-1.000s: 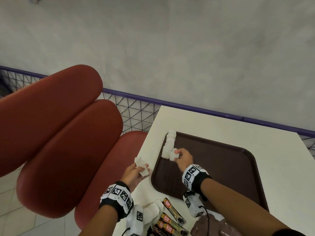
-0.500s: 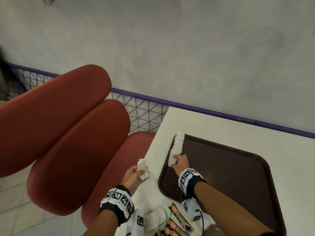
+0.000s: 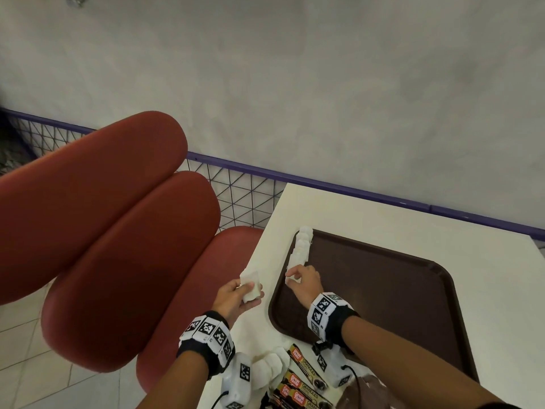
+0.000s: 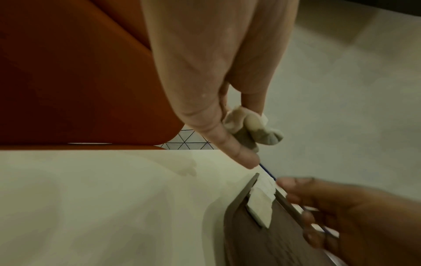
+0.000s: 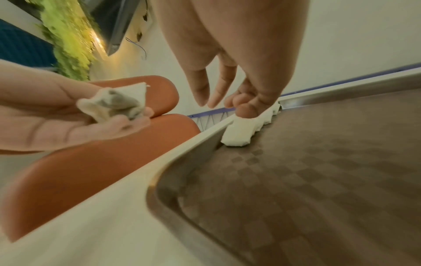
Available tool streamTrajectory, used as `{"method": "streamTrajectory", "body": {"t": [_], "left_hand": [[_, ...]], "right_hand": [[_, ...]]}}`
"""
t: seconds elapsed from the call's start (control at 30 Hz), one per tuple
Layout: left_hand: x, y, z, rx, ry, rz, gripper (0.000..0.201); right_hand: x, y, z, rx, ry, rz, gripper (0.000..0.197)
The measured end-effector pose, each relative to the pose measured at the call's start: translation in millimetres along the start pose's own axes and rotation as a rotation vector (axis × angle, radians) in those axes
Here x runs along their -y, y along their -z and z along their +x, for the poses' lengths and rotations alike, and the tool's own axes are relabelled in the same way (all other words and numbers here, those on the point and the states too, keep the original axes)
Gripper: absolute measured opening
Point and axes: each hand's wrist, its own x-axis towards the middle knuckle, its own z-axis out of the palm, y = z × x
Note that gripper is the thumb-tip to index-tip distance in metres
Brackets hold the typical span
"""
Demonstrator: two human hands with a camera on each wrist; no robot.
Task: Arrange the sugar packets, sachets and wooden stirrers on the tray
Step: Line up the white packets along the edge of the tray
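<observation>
A dark brown tray [image 3: 383, 305] lies on the white table [image 3: 383, 219]. A row of white sugar packets [image 3: 301, 249] runs along the inside of its left rim. My right hand [image 3: 296, 277] is at the near end of that row. In the right wrist view its thumb [image 5: 247, 110] presses on the nearest packet [image 5: 238, 134], which lies flat, and the other fingers point down nearly straight. Left of the tray, my left hand [image 3: 240, 290] grips a small bunch of white packets [image 3: 250, 286] above the table edge. Loose white packets [image 3: 269, 369] and brown coffee sachets [image 3: 306, 379] lie at the table's near edge.
A red padded bench [image 3: 118, 261] stands close against the table's left side. Behind it a purple rail with wire mesh [image 3: 244, 196] runs along a grey wall. A brown crumpled thing [image 3: 362, 394] lies at the bottom edge. The rest of the tray floor is bare.
My right hand has laid its packet flat at the near end of the row and stays on it. My left hand keeps its bunch in about the same place.
</observation>
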Motion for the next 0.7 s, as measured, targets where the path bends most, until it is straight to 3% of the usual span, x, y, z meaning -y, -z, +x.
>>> {"method": "streamTrajectory", "body": {"t": [0.03, 0.2, 0.43, 0.7], "left_hand": [[0, -2, 0, 0.003, -0.002, 0.008, 0.005], [0, -15, -1, 0.03, -0.02, 0.003, 0.005], [1, -30, -5, 0.051, -0.013, 0.036, 0.008], [3, -31, -4, 0.045, 0.019, 0.039, 0.009]], "right_hand": [[3, 0, -4, 0.005, 0.026, 0.087, 0.005], [18, -1, -23, 0.148, 0.058, 0.327, 0.016], [19, -7, -35, 0.205, 0.017, 0.436, 0.028], [21, -3, -39, 0.169, 0.088, 0.407, 0.04]]}}
